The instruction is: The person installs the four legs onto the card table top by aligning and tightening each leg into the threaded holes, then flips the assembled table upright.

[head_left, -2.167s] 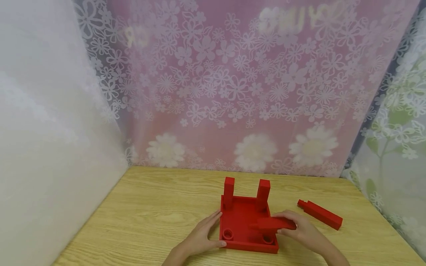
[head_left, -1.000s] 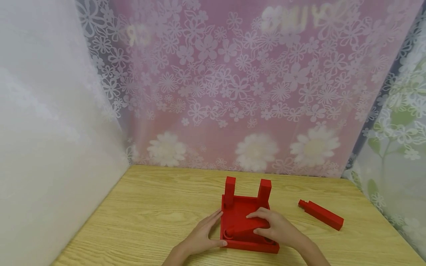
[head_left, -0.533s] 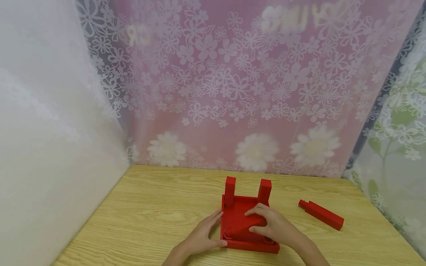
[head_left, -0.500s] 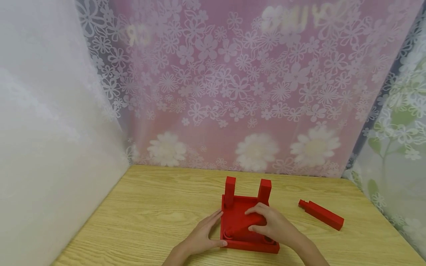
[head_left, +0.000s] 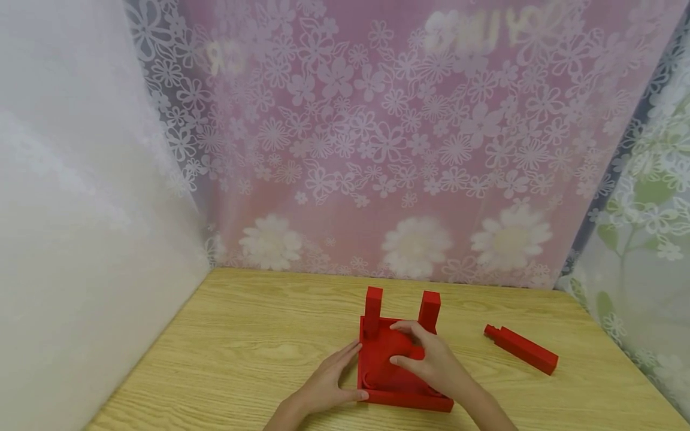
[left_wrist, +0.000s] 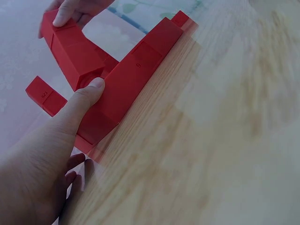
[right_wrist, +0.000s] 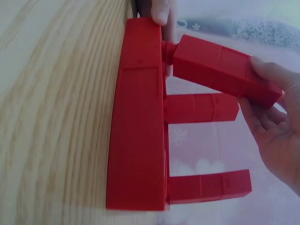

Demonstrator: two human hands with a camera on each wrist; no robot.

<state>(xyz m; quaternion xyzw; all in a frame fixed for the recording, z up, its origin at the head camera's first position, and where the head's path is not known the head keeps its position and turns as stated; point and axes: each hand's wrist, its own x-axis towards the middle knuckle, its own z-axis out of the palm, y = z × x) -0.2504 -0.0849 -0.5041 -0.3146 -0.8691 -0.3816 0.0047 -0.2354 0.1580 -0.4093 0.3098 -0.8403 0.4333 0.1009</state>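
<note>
An upturned red square base (head_left: 404,401) with a raised rim, like a small stool or table top, lies on the wooden table. Two square legs (head_left: 372,311) stand upright at its back corners. My left hand (head_left: 326,383) holds the base's left front corner, thumb on the front wall and fingers along the left side. My right hand (head_left: 431,359) grips a third leg (right_wrist: 218,65) near its thick outer end. That leg tilts away from the person, its narrow end at the left front socket. How deep that end sits cannot be told. The right front socket is partly hidden.
Another red leg (head_left: 523,352) with a notched narrow end lies on the table, right of the base. Bare wood table (head_left: 242,341) extends to the left. White sheeting (head_left: 81,209) and a pink flowered curtain (head_left: 345,149) enclose the left and back.
My right hand has carried the leg from the right front area to the left front socket and tipped its outer end up. My left hand has stayed in place.
</note>
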